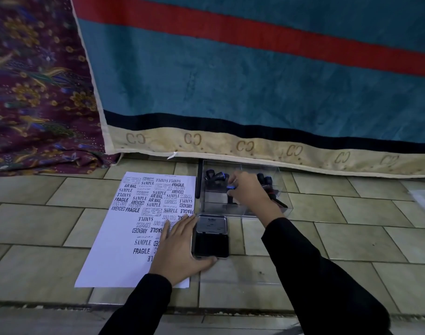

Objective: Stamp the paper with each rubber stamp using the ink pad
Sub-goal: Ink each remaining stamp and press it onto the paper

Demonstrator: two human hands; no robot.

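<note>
A white paper [114,259] lies on the tiled floor, covered in its upper part with many black stamp prints. My left hand [180,247] rests flat on the paper's right edge, fingers spread, beside the open black ink pad [211,240]. Behind the pad stands a clear plastic box [240,211] holding several black rubber stamps [216,176]. My right hand [249,189] reaches into the box with its fingers closed around the top of a black stamp with a blue cap [230,191], which stands upright on the box floor.
A teal blanket [255,81] with red stripe and beige hem hangs down right behind the box. Purple floral cloth [37,93] fills the left. A clear lid [238,272] lies flat in front of the ink pad. Something pale [424,199] shows at the right edge.
</note>
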